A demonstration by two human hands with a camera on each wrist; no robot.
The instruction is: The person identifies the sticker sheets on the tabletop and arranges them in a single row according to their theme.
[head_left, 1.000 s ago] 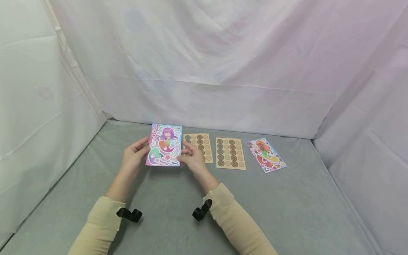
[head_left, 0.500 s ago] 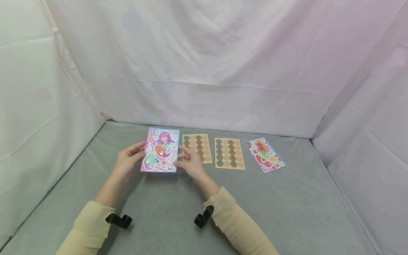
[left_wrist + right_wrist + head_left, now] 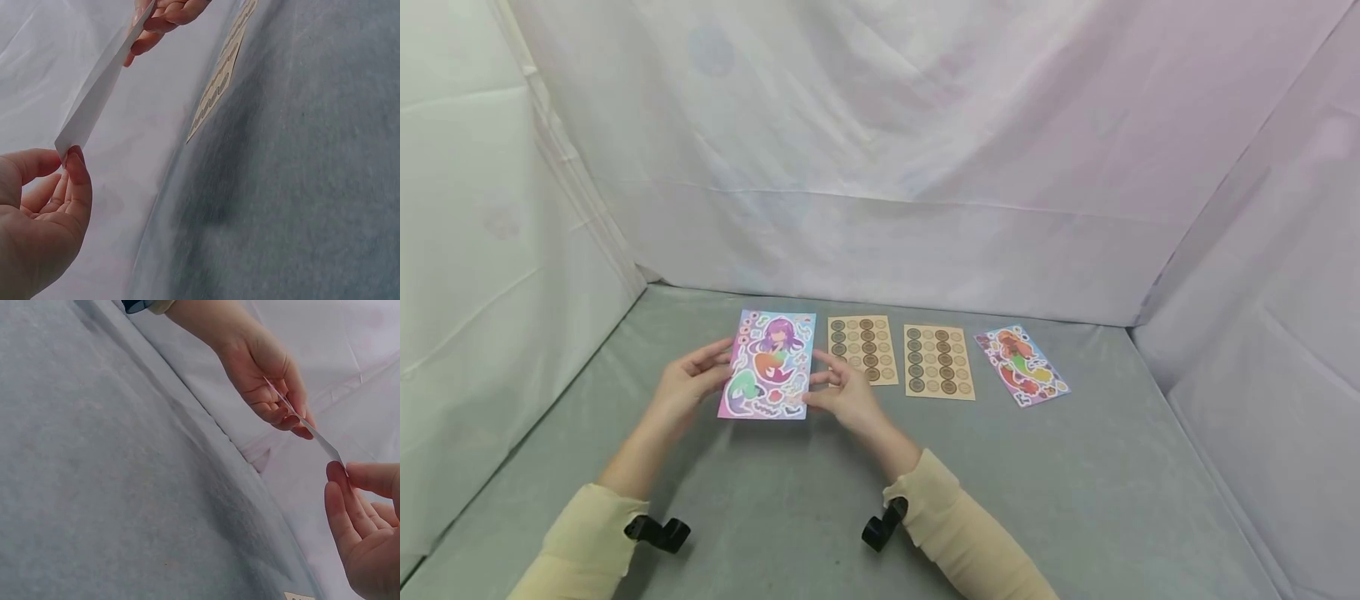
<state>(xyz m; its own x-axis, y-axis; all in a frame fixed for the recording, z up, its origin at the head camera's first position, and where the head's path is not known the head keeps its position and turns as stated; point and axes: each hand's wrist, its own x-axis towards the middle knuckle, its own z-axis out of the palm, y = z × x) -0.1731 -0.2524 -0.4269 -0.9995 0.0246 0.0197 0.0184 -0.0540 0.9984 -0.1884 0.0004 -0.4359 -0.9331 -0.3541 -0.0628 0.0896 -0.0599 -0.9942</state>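
A mermaid sticker sheet (image 3: 771,367), pink and blue with a purple-haired figure, is held above the grey table. My left hand (image 3: 688,383) pinches its left edge between thumb and fingers. On the opposite side my right hand (image 3: 850,396) pinches the lower right edge. From the left wrist view the sheet (image 3: 100,87) appears nearly edge-on, showing its pale back, with the left hand (image 3: 47,212) gripping one edge. The right wrist view also shows the sheet (image 3: 322,442) as a thin strip between both hands, the right hand (image 3: 369,531) nearest.
Two tan sheets of round stickers, one (image 3: 880,342) partly behind the right hand and another (image 3: 938,362) to its right, lie on the grey table (image 3: 1075,483). Farther right lies a tilted second mermaid sticker sheet (image 3: 1022,364). White cloth walls (image 3: 910,150) enclose the table's back and sides.
Both hands have brought the mermaid sticker sheet leftward and nearer to me, still gripping its two sides. More of the left tan sheet shows now. The sheets on the table stay in place.
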